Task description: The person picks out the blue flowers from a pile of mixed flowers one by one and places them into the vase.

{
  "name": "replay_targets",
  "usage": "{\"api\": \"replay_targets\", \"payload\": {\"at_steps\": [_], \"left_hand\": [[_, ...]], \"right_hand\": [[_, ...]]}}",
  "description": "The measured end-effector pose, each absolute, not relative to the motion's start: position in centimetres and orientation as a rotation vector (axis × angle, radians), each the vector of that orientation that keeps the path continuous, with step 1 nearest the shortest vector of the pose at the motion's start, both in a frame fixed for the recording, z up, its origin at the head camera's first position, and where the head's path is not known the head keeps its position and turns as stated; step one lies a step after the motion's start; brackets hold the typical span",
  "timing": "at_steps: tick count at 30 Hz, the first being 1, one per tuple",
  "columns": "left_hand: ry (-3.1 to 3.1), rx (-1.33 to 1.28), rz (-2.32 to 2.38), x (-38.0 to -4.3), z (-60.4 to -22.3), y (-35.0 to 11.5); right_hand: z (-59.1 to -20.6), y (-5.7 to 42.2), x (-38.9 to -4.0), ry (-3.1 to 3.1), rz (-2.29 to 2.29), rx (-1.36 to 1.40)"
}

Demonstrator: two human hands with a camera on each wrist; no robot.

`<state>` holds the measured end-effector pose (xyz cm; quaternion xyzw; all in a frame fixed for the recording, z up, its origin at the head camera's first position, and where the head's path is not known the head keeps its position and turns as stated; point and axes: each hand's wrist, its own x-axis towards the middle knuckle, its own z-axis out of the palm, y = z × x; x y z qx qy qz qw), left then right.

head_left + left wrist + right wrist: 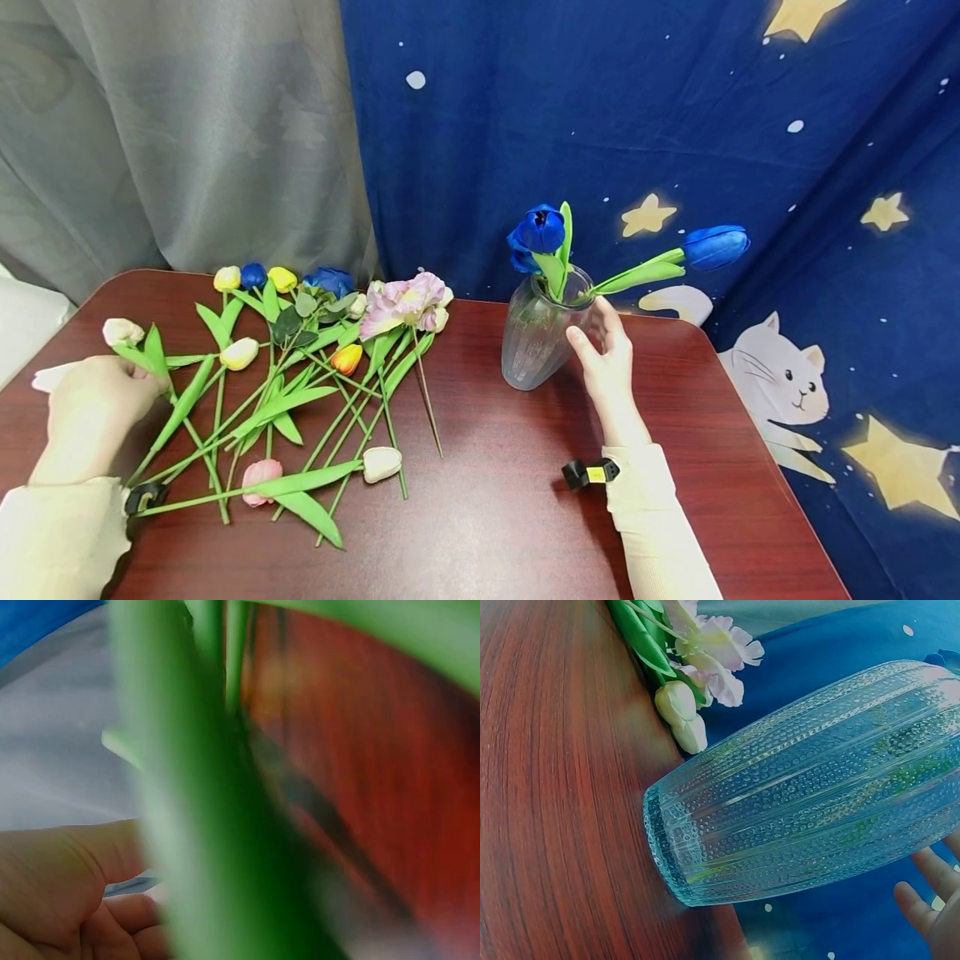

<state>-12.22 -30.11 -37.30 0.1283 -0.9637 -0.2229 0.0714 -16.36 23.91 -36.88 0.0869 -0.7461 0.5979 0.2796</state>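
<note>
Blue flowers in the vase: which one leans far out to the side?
The rightmost blue flower in the head view: it slants out past the vase, while the other blue blooms cluster above its mouth.

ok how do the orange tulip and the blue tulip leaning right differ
The orange tulip lies on the table; the blue tulip leans out of the vase. The orange tulip's bloom looks smaller than the blue tulip's. Both blooms look closed.

Clear ribbed vase (528,350) standing upright on the desk (465,533), blue tulips (543,231) bunched at its mouth, another blue tulip (716,247) leaning far out right, loose tulips (239,354) sprawling leftward, a frilly lilac bloom (408,302) among them!
</note>
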Motion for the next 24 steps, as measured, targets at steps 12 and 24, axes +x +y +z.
{"api": "replay_targets", "payload": {"at_steps": [12, 24], "left_hand": [[-2.908, 0.373, -0.645, -12.6, -37.8, -30.4], [-2.907, 0.366, -0.646, -13.3, -36.0, -28.9]], "right_hand": [[-36.7, 23.8, -16.3, -2.01, 1.614, 0.227], [-36.7, 23.9, -16.4, -2.015, 1.612, 0.21]]}}
